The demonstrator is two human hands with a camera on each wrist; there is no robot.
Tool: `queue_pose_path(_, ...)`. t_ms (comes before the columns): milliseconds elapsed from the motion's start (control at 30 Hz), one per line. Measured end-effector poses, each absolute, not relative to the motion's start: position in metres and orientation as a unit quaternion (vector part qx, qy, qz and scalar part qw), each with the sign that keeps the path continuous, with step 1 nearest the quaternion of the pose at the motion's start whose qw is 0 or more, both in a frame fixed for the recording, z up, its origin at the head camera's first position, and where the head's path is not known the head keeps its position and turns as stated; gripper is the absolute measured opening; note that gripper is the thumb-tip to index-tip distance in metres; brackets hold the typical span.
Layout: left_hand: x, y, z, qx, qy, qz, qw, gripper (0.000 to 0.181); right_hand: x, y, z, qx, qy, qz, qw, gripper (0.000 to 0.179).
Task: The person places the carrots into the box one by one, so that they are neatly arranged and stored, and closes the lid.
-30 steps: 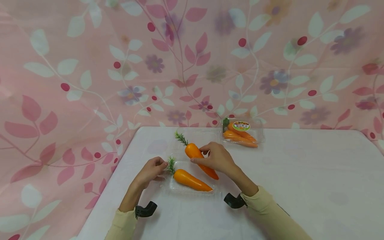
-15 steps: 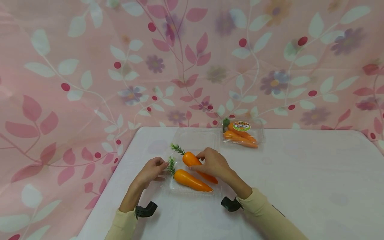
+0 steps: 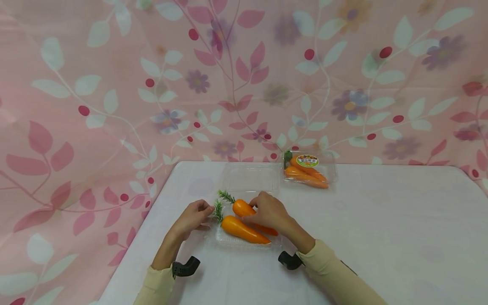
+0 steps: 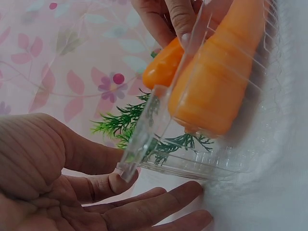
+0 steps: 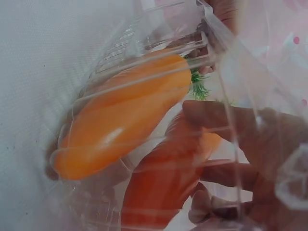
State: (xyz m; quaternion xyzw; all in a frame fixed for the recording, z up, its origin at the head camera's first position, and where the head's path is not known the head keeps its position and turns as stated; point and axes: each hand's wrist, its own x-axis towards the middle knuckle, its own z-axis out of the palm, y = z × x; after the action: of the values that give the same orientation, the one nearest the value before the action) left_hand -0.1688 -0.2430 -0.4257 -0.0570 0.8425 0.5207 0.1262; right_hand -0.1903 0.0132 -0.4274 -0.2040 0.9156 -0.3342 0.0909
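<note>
At centre frame my right hand [image 3: 268,210] grips the second orange plastic carrot [image 3: 244,208], its tapered end hidden under my fingers. My left hand [image 3: 194,215] pinches the clear plastic clamshell tray [image 3: 228,240] rim beside the first orange carrot [image 3: 240,228] lying inside.

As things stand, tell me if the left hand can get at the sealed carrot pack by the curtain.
Probably not easily: the left hand holds the open tray, and the right hand lies between it and the sealed pack.
</note>
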Motion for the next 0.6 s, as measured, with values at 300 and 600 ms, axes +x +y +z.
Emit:
queue_pose_path(300,-0.1693,-0.2429,-0.4266,-0.059,0.844,0.518,0.126,0.019,-0.1913,0.0104,-0.4319,-0.202,0.924,-0.309,0.097,0.041)
queue_pose_path(600,-0.1702,-0.2426,-0.4267,-0.058,0.844,0.518,0.125,0.019,-0.1865,0.0119,-0.4276,-0.201,0.930,-0.295,0.092,0.040)
